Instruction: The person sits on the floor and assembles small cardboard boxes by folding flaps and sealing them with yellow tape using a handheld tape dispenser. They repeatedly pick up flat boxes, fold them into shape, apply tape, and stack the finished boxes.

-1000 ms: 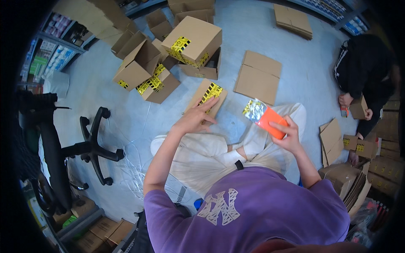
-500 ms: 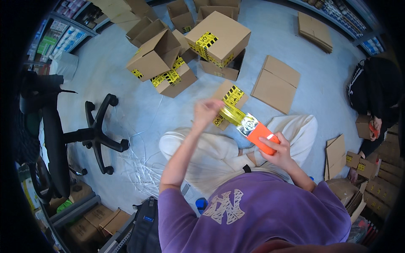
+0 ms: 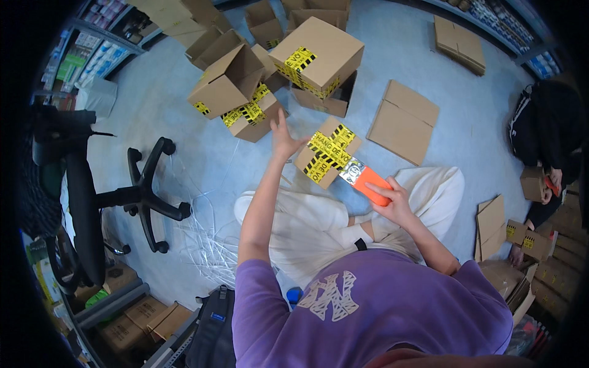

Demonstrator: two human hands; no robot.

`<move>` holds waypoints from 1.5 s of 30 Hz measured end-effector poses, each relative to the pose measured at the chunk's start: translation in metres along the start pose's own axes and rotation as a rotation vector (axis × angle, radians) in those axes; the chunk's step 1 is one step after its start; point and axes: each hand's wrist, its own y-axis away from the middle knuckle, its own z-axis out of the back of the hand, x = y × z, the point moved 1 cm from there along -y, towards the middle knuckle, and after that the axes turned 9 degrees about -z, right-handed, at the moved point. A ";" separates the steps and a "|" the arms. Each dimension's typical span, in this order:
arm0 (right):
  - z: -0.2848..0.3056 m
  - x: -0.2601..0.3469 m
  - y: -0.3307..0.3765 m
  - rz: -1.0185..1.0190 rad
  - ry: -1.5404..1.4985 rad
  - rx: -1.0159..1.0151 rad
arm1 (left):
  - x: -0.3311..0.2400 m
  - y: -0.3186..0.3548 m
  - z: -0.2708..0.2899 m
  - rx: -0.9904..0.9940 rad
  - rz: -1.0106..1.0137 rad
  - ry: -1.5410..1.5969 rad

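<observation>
My right hand (image 3: pixel 392 199) is wrapped round an orange tape dispenser (image 3: pixel 371 185) with a shiny metal front. Its front end meets a small cardboard box (image 3: pixel 307 161) on the floor before my crossed legs. Yellow and black tape (image 3: pixel 334 147) lies across that box in crossing strips. My left hand (image 3: pixel 283 140) is raised beside the left edge of the box, fingers spread and holding nothing. Just beyond the left hand is a taped carton (image 3: pixel 261 119), with an open-flapped carton (image 3: pixel 224 86) resting on it.
A large closed carton (image 3: pixel 319 52) sits on another box at the back. Flattened cardboard (image 3: pixel 403 122) lies at right. To the left are an office chair base (image 3: pixel 142 196) and loose clear strapping (image 3: pixel 208 251). Another person's hand (image 3: pixel 555 178) works at far right; a backpack (image 3: pixel 211 331) lies behind.
My left hand has let go of the tape strip and moved left with fingers spread. The strip now lies on the box, and the dispenser has moved slightly left and up to it.
</observation>
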 end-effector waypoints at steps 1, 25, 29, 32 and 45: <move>-0.002 0.001 0.000 -0.010 0.004 0.005 | -0.023 -0.003 0.012 -0.041 -0.104 -0.092; 0.239 -0.250 0.098 -0.545 -1.076 -0.846 | -0.080 0.041 0.048 -0.011 -0.214 -0.794; 0.211 -0.282 0.093 -0.568 -1.225 -0.868 | -0.146 0.035 -0.021 -0.098 -0.538 -0.219; 0.187 -0.322 0.097 -0.635 -1.085 -0.780 | -0.210 0.020 -0.119 0.072 -0.452 -0.011; 0.074 -0.253 -0.102 -1.038 -0.059 -0.108 | -0.188 -0.003 -0.218 0.226 0.248 -0.031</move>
